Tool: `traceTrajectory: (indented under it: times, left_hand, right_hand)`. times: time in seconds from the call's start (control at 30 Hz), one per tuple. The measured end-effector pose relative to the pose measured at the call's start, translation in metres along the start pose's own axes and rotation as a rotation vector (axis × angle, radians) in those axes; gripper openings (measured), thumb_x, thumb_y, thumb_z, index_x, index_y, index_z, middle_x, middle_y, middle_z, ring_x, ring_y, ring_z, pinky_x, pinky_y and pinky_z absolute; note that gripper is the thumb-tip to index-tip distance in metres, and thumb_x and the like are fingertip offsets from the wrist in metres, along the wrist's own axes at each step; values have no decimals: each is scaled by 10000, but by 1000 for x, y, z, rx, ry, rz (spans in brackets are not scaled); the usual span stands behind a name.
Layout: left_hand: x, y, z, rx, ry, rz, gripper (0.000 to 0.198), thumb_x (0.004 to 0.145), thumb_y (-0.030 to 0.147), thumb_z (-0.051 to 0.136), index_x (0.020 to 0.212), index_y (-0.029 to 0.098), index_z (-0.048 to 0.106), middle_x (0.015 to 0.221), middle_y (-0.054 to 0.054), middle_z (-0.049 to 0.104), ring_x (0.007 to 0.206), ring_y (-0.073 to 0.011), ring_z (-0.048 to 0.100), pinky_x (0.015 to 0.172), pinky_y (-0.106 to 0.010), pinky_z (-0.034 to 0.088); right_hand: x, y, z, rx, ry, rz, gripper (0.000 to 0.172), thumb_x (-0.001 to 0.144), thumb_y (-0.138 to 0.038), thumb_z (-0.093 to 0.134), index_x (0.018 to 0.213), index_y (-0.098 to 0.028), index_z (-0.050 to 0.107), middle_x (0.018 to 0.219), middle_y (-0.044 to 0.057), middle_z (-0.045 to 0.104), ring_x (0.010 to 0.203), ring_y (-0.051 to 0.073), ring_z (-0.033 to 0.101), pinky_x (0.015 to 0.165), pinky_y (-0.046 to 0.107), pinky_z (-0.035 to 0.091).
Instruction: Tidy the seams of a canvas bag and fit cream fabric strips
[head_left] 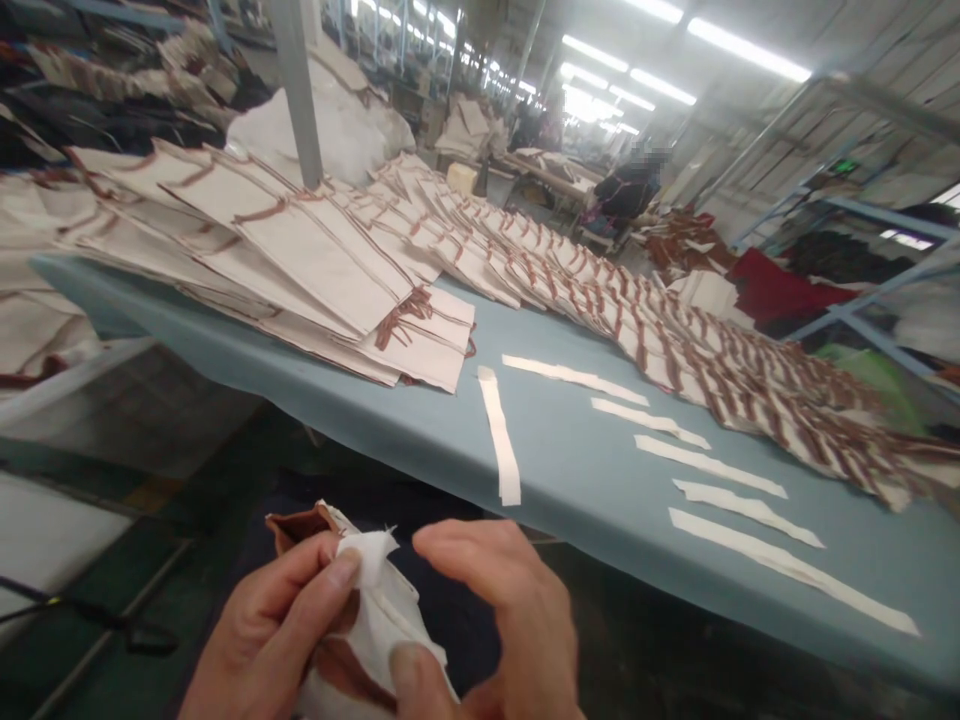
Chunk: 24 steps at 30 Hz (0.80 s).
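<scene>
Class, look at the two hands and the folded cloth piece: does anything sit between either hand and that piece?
Nothing visible does. The left hand already pinches the cloth piece at its top, and the right hand touches its lower edge with the thumb.

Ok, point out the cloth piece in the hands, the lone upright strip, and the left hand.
cloth piece (375, 610), head view, white folded middle.
lone strip (501, 440), head view, mid-length on the table.
left hand (277, 630), head view, back of the hand.
</scene>
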<state>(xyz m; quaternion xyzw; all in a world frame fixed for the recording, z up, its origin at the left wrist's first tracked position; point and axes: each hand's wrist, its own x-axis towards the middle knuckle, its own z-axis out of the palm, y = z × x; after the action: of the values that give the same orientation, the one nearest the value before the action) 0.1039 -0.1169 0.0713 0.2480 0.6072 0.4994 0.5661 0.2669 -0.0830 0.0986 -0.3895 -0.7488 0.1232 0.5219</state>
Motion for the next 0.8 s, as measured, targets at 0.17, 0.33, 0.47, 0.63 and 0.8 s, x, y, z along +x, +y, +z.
traceTrajectory:
  times: [0.17,0.33,0.47,0.63,0.8]
  left_hand:
    - [9,-14,-9,136,88,111,474,802,665,746,727,199,707,604,6,616,550,-169,595,491,-217,511]
    - [19,-27,-14,189,171,167,447,791,656,762,790,209,779,750,-32,741,691,-218,692,590,-225,585]
    - [20,-31,-12,197,180,151,461,794,650,758,886,202,810,793,-35,770,723,-238,729,638,-244,616]
    - [17,-24,-7,215,134,157,469,795,649,745,839,186,807,713,-34,748,658,-232,690,570,-244,583]
    - [10,-10,5,198,238,121,391,767,589,769,758,199,768,718,-23,743,709,-228,669,636,-241,559]
  right_hand:
    - [-4,24,31,-26,-158,-63,343,898,-189,605,1240,-202,598,1217,107,745,1085,252,730,941,391,625]
    - [-3,33,41,-94,-100,-165,254,932,-198,637,1184,-189,613,1200,117,753,1036,253,722,930,395,618]
    - [-3,40,53,-107,-53,-194,158,972,-204,640,1129,-196,629,1110,101,770,960,235,728,871,371,619]
    - [-8,49,60,-64,-39,-223,126,1004,-142,588,1096,-199,653,994,81,781,859,209,719,786,334,620]
    - [-10,50,57,-4,-77,-253,136,1054,-150,571,1121,-177,686,1026,98,798,841,209,711,786,325,619]
